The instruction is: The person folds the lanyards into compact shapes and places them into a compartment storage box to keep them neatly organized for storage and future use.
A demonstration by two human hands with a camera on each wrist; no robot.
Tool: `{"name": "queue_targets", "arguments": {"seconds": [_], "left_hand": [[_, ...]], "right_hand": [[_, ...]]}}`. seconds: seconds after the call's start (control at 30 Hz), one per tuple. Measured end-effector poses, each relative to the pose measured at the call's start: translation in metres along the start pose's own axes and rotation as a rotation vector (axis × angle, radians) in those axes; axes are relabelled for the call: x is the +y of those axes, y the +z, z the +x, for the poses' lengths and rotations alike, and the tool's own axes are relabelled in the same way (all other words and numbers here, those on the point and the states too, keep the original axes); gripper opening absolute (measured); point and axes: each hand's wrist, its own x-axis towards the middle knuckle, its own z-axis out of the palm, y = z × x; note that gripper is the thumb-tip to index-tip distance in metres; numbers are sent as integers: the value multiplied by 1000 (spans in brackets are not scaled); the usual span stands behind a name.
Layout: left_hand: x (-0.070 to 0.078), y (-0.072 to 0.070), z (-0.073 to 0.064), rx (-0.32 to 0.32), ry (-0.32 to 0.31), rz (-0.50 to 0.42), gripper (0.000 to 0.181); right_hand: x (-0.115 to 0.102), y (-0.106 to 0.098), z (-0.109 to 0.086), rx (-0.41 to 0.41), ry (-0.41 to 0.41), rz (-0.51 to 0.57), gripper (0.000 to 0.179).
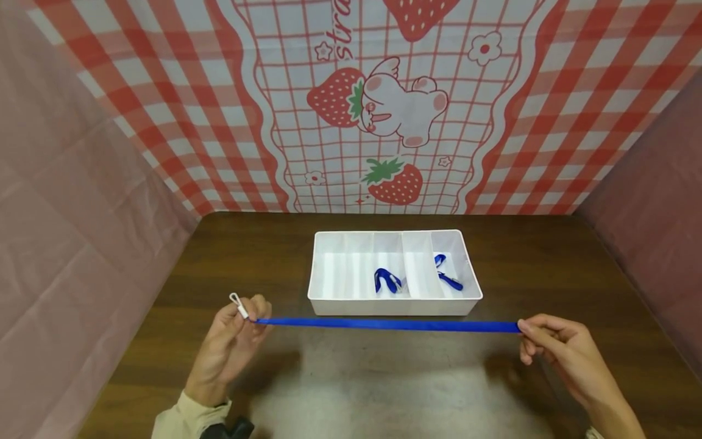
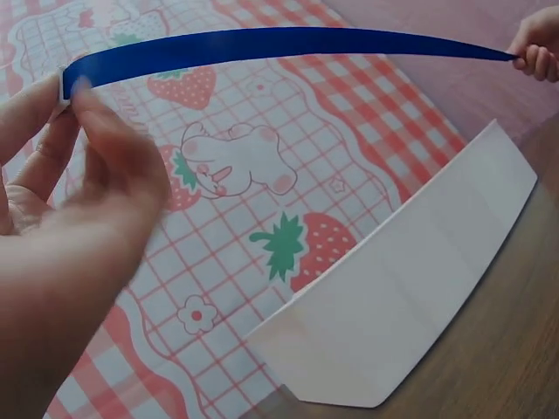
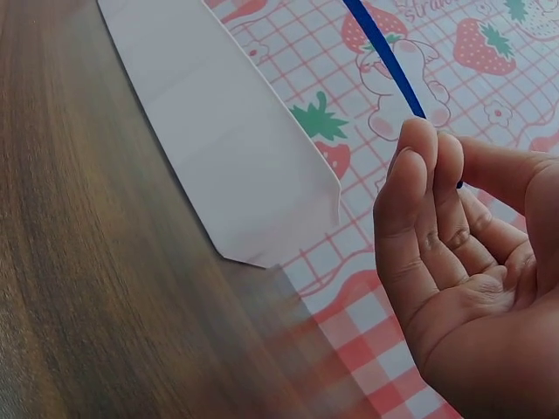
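A flat blue lanyard is stretched nearly level between the two hands, in front of the white divided tray. At its left end is a white clip with a loop sticking up; my left hand pinches the strap there. On the other side my right hand grips the strap's end between thumb and fingertips. The right wrist view shows the strap running up from the pinched fingertips. From the left wrist, the strap bows slightly upward.
Inside the tray lie two folded blue straps with clips: one strap near the middle, another strap in the right compartment. Beneath is a brown wooden table. A strawberry-print cloth hangs behind, with pink cloth at the sides.
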Motion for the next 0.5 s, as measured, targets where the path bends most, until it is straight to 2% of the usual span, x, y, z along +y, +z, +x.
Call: {"name": "queue_targets", "arguments": {"seconds": [0.07,0.13,0.3,0.4,0.5], "left_hand": [[0,0,1,-7,-13,36,33],[0,0,0,-27,-25,26,33],[-2,-1,0,-120,2,45,31],[-2,-1,0,-141,14,131,30],[-1,2,0,-118,-9,229,30]], "right_hand": [[0,0,0,-11,-20,24,23],[0,0,0,-29,-43,59,24],[0,-1,1,-72,-68,127,27],[-2,-1,1,-68,-51,123,28],[-3,-1,0,-58,-41,113,28]]}}
